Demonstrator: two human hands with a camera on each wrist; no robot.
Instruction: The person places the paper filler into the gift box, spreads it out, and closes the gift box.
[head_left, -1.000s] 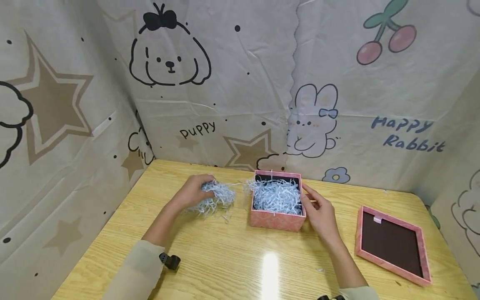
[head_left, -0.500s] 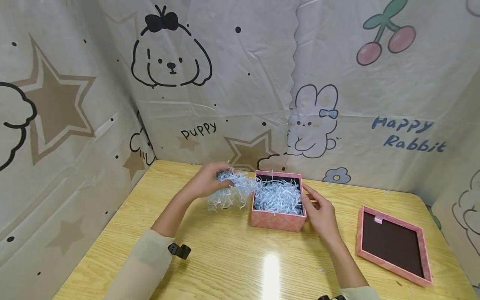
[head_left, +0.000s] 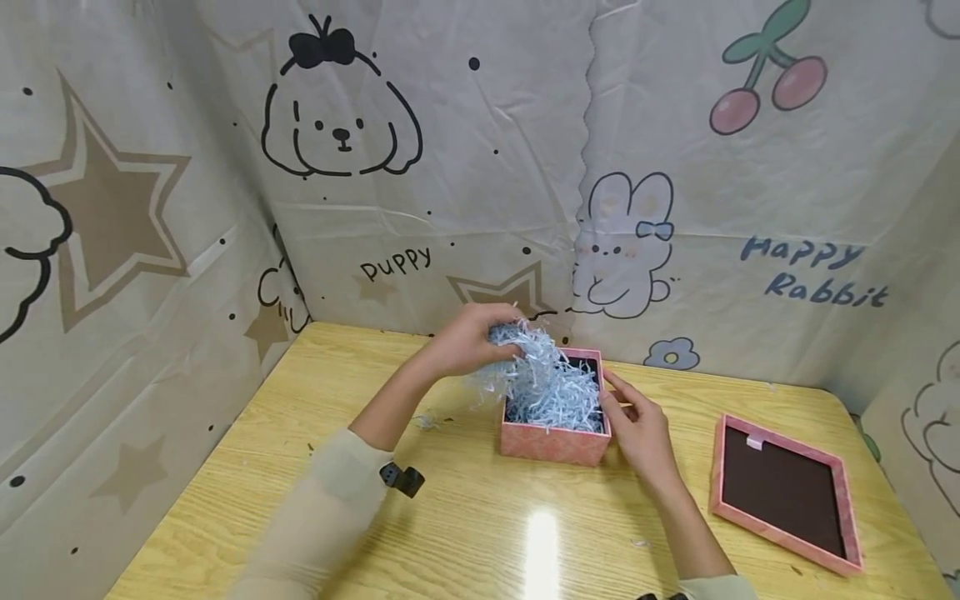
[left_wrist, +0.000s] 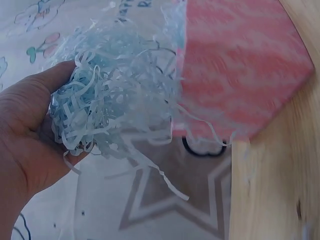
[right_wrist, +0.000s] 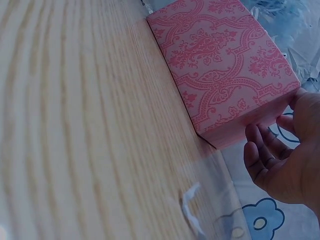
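Observation:
A pink patterned box (head_left: 553,440) (right_wrist: 225,65) (left_wrist: 240,70) stands open on the wooden table, partly filled with pale blue shredded paper (head_left: 558,400). My left hand (head_left: 468,337) (left_wrist: 25,125) grips a clump of the shredded paper (head_left: 525,350) (left_wrist: 100,105) above the box's left rear corner, strands hanging down into it. My right hand (head_left: 637,421) (right_wrist: 282,165) rests against the box's right side, thumb on the wall and fingers loosely bent.
The pink box lid (head_left: 783,492) lies upside down, dark inside up, at the right of the table (head_left: 465,517). A few loose shreds (head_left: 427,421) lie left of the box. Printed cloth walls (head_left: 465,167) close in the table at the back and sides.
My left hand has lifted the clump of shredded paper off the table and carried it right and up, over the box. The right hand has stayed at the box's side.

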